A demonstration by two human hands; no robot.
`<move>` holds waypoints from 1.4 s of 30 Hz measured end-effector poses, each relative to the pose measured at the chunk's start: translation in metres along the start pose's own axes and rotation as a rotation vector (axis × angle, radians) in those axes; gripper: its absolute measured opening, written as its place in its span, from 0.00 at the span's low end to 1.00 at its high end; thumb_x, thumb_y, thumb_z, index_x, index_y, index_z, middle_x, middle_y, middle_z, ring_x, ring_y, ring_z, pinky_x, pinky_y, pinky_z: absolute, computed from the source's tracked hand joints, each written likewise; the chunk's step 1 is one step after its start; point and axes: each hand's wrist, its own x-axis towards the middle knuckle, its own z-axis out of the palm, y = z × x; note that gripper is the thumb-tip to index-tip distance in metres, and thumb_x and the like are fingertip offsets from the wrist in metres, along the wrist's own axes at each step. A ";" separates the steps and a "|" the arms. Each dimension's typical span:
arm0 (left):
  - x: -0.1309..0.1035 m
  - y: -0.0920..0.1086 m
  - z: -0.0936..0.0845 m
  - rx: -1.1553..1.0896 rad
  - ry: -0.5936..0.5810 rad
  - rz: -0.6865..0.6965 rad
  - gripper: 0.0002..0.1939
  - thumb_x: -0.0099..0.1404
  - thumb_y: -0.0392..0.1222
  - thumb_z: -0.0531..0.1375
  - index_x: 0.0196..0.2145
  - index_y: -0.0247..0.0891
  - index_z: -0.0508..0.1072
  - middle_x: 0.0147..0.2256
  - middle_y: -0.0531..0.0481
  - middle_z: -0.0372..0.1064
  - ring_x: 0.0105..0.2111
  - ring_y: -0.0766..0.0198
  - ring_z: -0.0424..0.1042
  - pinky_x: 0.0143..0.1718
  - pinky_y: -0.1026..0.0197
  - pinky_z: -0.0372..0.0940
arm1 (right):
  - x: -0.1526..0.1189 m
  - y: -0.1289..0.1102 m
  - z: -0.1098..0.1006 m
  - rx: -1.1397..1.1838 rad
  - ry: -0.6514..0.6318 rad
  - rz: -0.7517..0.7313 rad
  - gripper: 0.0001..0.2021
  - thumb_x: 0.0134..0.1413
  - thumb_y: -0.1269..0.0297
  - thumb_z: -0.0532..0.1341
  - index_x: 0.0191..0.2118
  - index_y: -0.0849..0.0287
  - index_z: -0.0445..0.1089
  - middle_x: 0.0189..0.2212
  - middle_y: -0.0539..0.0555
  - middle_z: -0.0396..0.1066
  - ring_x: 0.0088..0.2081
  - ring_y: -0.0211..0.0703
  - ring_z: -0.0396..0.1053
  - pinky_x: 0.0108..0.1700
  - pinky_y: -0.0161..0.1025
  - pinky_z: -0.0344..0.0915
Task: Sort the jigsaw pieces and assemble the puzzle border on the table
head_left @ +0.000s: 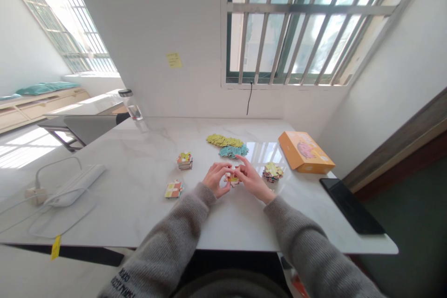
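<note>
My left hand (218, 179) and my right hand (252, 179) meet over the white table, fingers closed around puzzle pieces (233, 178) that they partly cover. Just beyond them lie a row of yellow-green pieces (224, 141) and a heap of teal pieces (233, 151). To the left stands a stack of puzzle pieces (185, 160), with a few flat pieces (173, 189) nearer to me. Another stack, topped by a yellow-green piece (273, 171), is right of my right hand.
An orange box (306, 152) and a black tablet (351, 206) lie at the right of the table (139, 195). On the left are a power strip (75, 185) with cables and, farther back, a clear bottle (131, 104). A barred window is ahead.
</note>
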 end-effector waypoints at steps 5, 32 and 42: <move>-0.001 0.001 -0.002 -0.001 0.020 -0.080 0.15 0.53 0.29 0.60 0.39 0.41 0.70 0.50 0.44 0.68 0.49 0.52 0.66 0.54 0.47 0.64 | 0.002 0.007 -0.007 -0.079 0.150 -0.031 0.27 0.66 0.52 0.51 0.65 0.58 0.51 0.27 0.46 0.63 0.28 0.39 0.63 0.35 0.39 0.65; -0.014 -0.114 -0.157 0.036 -0.172 -0.572 0.12 0.54 0.47 0.60 0.36 0.41 0.70 0.55 0.45 0.67 0.56 0.50 0.65 0.52 0.45 0.64 | -0.005 0.013 -0.012 -0.455 0.150 -0.136 0.28 0.70 0.56 0.44 0.71 0.57 0.41 0.30 0.49 0.64 0.30 0.45 0.65 0.39 0.44 0.64; -0.020 -0.123 -0.151 0.015 -0.210 -0.594 0.13 0.54 0.47 0.59 0.37 0.40 0.68 0.56 0.44 0.66 0.56 0.50 0.66 0.52 0.46 0.64 | -0.006 0.010 -0.010 -0.435 0.191 -0.119 0.31 0.69 0.59 0.44 0.71 0.59 0.34 0.29 0.48 0.63 0.29 0.43 0.64 0.39 0.42 0.64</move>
